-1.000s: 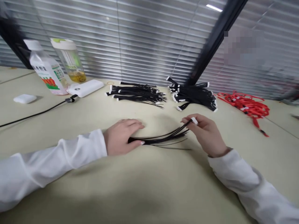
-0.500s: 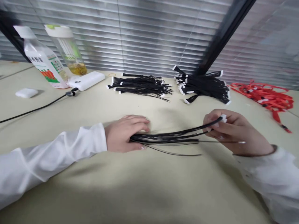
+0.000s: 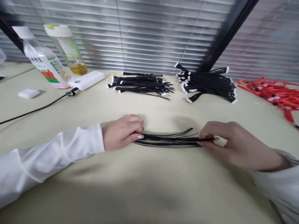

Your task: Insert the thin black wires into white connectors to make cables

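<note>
Wire bundle (image 3: 169, 139): here it is, stretched across the table (image 3: 149, 189) between the fingers of both hands!
Bundle's look: thin black strands, roughly parallel, one tip curving away
Left hand (image 3: 123, 132): palm down, fingers curled over the left end
Right hand (image 3: 235, 146): thumb and fingers pinching the right end

Left grip (image 3: 123, 132) curls palm-down while right grip (image 3: 230, 144) pinches.
</note>
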`<control>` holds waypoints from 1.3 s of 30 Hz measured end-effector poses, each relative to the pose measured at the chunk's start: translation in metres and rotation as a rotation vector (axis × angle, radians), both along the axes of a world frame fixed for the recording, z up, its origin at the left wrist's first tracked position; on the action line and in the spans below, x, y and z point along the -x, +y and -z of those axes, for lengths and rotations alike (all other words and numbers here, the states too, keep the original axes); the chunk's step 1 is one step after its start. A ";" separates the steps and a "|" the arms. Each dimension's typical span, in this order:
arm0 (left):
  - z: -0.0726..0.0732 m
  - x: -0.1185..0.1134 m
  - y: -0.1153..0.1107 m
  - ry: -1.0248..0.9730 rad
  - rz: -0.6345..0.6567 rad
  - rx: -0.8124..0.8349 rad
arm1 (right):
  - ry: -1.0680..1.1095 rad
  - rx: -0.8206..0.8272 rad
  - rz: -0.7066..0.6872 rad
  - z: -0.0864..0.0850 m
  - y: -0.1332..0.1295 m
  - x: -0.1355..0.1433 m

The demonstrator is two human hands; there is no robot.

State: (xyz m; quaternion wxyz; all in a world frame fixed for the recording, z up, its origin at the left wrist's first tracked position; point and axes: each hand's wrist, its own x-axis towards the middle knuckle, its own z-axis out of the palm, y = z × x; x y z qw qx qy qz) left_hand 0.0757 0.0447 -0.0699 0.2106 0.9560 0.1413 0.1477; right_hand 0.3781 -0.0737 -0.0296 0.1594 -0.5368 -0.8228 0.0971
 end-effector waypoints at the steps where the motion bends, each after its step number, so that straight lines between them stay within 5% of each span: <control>1: 0.000 0.000 0.000 -0.004 -0.005 0.015 | -0.038 -0.051 -0.022 0.000 -0.001 0.001; 12: 0.006 0.006 0.006 -0.228 -0.279 0.190 | -0.385 -0.446 -0.030 0.015 -0.008 0.001; 19: 0.004 0.005 0.005 -0.367 -0.395 0.490 | -0.360 -0.595 0.026 0.019 -0.007 0.008; 25: 0.008 0.000 0.007 -0.700 -0.414 0.670 | -0.261 -0.649 0.025 0.017 -0.006 0.014; 29: 0.009 0.002 0.006 -0.626 -0.270 0.522 | -0.230 -0.588 -0.010 0.017 -0.005 0.013; 32: 0.004 0.003 0.005 -0.459 -0.151 0.245 | -0.168 -0.507 -0.007 0.007 -0.006 0.018; 36: -0.011 -0.002 -0.001 -0.061 -0.056 -0.123 | -0.121 -0.453 -0.031 -0.023 -0.012 0.034; 39: -0.028 -0.013 -0.011 0.311 -0.106 -0.256 | -0.137 -0.451 -0.043 -0.050 -0.021 0.048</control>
